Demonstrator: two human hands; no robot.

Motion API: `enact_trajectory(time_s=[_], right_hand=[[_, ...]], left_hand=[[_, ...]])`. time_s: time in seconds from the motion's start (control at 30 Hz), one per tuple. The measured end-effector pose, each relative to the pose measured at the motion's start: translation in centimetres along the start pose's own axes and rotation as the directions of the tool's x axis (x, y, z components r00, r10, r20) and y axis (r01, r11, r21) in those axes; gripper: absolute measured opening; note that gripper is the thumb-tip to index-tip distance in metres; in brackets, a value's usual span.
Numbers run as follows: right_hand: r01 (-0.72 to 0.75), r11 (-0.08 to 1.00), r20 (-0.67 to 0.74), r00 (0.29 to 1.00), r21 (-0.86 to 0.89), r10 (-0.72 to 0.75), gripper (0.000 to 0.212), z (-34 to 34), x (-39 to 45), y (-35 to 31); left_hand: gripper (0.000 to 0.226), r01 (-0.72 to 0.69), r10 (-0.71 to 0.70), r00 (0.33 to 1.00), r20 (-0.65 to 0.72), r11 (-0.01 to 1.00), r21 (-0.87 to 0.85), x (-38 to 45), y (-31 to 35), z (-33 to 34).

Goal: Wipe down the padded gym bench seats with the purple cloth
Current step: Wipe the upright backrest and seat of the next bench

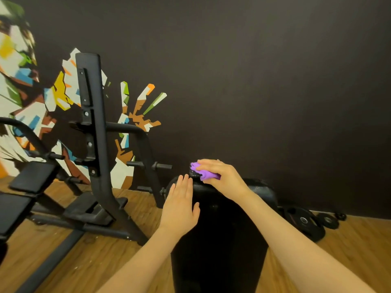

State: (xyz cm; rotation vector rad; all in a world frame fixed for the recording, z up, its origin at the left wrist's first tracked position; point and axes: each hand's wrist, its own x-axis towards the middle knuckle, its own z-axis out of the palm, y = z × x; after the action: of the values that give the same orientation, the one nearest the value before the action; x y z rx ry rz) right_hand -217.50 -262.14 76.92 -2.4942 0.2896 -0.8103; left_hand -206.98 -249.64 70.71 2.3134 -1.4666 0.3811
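Presently, at far left, a second padded bench point(31, 176) sits beside a black upright rack point(93, 127), both in front of a multicoloured wall mural point(25, 85). Right of these, the left hand point(179, 206) lies flat, fingers straight and together, on the left edge of the black padded bench seat point(220, 240). Next, the purple cloth point(204, 173) rests bunched on the far end of that seat. The right hand point(220, 176) covers it, its grip curled round the cloth and pressing it onto the pad. Farther right, black weight plates point(304, 223) lie on the wooden floor point(349, 250) against the dark wall point(275, 81).
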Motion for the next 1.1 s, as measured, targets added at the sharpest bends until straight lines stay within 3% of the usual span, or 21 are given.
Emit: enact_trajectory(time_s=[0.13, 0.2, 0.27, 0.4, 0.5, 0.57, 0.67, 0.77, 0.9, 1.1], right_hand=[[-0.077, 0.981, 0.033, 0.996, -0.177, 0.084, 0.020, -1.6, -2.8, 2.7], [-0.136, 0.965, 0.049, 0.987, -0.226, 0.151, 0.017, -2.5, -4.0, 3.2], [-0.230, 0.939, 0.029, 0.969, -0.256, 0.245, 0.021, -2.3, -4.6, 3.1], [-0.388, 0.900, -0.222, 0.912, -0.198, 0.345, 0.033, 0.0, -4.1, 1.6], [-0.429, 0.885, -0.226, 0.894, -0.183, 0.387, 0.056, 0.7, -2.6, 0.5], [-0.374, 0.908, -0.189, 0.921, -0.189, 0.340, 0.057, 0.9, -0.7, -0.5], [-0.189, 0.947, -0.076, 0.982, -0.259, 0.175, 0.041, 2.3, 2.1, -2.5], [-0.180, 0.954, 0.086, 0.975, -0.240, 0.205, 0.022, 4.6, 3.4, -3.7], [-0.305, 0.907, -0.031, 0.950, -0.290, 0.310, 0.031, 5.8, 3.2, -2.9], [-0.213, 0.906, -0.087, 0.977, -0.365, 0.195, 0.029, 4.7, 0.6, -0.9]], left_hand=[[0.070, -0.023, 0.022, 1.000, -0.016, 0.999, -0.037, 0.0, -0.6, 0.3], [0.071, -0.028, 0.027, 0.999, -0.024, 0.999, -0.036, 0.1, -0.7, 0.5], [0.072, -0.022, 0.021, 0.999, -0.024, 0.999, -0.026, 0.0, -0.6, 0.7], [0.072, -0.039, 0.038, 0.999, -0.031, 0.999, -0.034, -0.1, -0.7, 0.8], [0.066, -0.107, 0.105, 0.993, -0.054, 0.994, -0.036, 0.1, -1.6, 0.2], [0.060, -0.159, 0.157, 0.985, -0.067, 0.987, -0.024, 0.5, -2.6, -0.5], [0.061, -0.151, 0.148, 0.985, -0.092, 0.988, -0.024, 0.4, -3.8, -0.3], [0.063, -0.064, 0.057, 0.995, -0.080, 0.994, -0.086, -0.2, -3.8, 0.7], [0.065, 0.014, -0.019, 0.997, -0.078, 0.998, -0.053, 0.1, -3.2, 1.7], [0.071, 0.023, -0.023, 0.999, -0.029, 1.000, 0.000, 0.2, -3.4, 1.8]])
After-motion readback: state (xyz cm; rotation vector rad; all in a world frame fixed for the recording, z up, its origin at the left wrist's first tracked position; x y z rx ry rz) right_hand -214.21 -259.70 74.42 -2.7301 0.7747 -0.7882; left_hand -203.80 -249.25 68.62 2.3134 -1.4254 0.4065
